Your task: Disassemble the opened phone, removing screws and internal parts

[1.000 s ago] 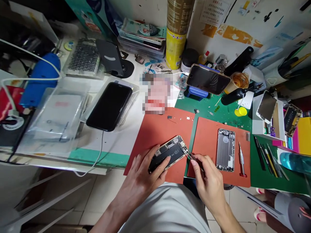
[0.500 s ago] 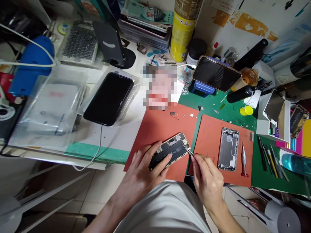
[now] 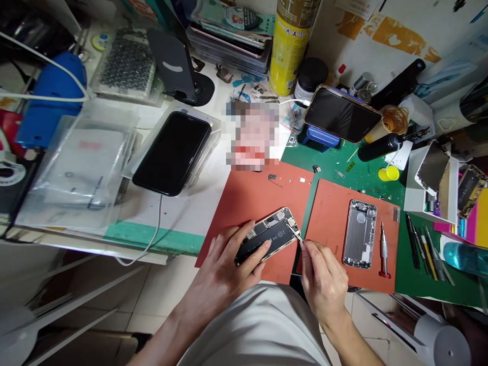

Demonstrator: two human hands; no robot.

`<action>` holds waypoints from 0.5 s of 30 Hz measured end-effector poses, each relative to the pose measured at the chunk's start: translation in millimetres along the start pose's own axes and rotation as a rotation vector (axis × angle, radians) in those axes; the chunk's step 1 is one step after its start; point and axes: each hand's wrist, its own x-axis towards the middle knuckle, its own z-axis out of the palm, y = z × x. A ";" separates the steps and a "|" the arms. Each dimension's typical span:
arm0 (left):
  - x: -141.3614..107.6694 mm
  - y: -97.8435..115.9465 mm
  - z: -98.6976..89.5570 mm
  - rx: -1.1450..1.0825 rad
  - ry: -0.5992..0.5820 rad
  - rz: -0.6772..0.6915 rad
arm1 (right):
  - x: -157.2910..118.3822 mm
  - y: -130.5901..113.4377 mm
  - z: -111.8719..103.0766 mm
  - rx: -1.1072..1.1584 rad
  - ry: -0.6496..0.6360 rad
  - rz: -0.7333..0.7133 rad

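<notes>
Lit brightly over a cluttered worktop, white on the left and green on the right, with a tiled floor (image 3: 163, 295) below the near edge. At the near part of the left red mat (image 3: 259, 195), an opened phone (image 3: 263, 244), slanted with its far end to the right; hard to tell if flat or slightly raised. Gripped at its left end by the left hand (image 3: 224, 274), fingers partly spread along the far edge and across the face. Pinched nearly closed in the right hand (image 3: 324, 279), tweezers (image 3: 295, 234), with tips over the phone's right end; contact too small to tell.

Beyond the phone, mostly bare mat, with tiny parts (image 3: 272, 177) near its far edge. To the right, past a narrow green strip, the right red mat (image 3: 328, 218), with a phone housing (image 3: 356, 239) and, just beside it, an upright-lying screwdriver (image 3: 384, 249). Farther right, slim tools (image 3: 429, 254) on green, hemming that side, and a white box (image 3: 415, 195) behind.

At the far side, a propped phone (image 3: 341, 114) on a blue stand (image 3: 322, 136), a tall yellow can (image 3: 287, 56) and a dark-lidded jar (image 3: 310, 79). To the left, a black phone (image 3: 171, 152), a white cable (image 3: 158, 229) trailing over the near edge, and clear plastic packets (image 3: 84, 162).
</notes>
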 end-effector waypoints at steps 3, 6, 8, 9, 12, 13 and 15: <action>0.1 -0.1 1.0 -0.005 0.011 0.000 | 2.0 -1.1 1.4 0.000 0.019 -0.001; -0.1 -0.1 1.8 -0.007 0.023 -0.003 | 3.4 -2.2 2.3 0.005 0.049 -0.005; -0.4 -0.1 2.0 -0.007 0.022 -0.003 | 3.4 -2.6 2.3 0.014 0.059 -0.016; -0.6 -0.1 1.9 -0.007 0.019 -0.005 | 3.1 -2.7 2.2 0.018 0.061 -0.020; -1.2 -0.3 1.5 -0.016 0.006 -0.004 | 1.8 -3.0 1.6 0.017 0.072 -0.015; -1.4 -0.5 1.5 -0.019 0.003 -0.002 | 1.4 -3.2 1.4 0.013 0.077 -0.011; -1.5 -0.9 1.6 -0.020 0.005 0.005 | 0.9 -3.7 0.8 0.007 0.088 -0.005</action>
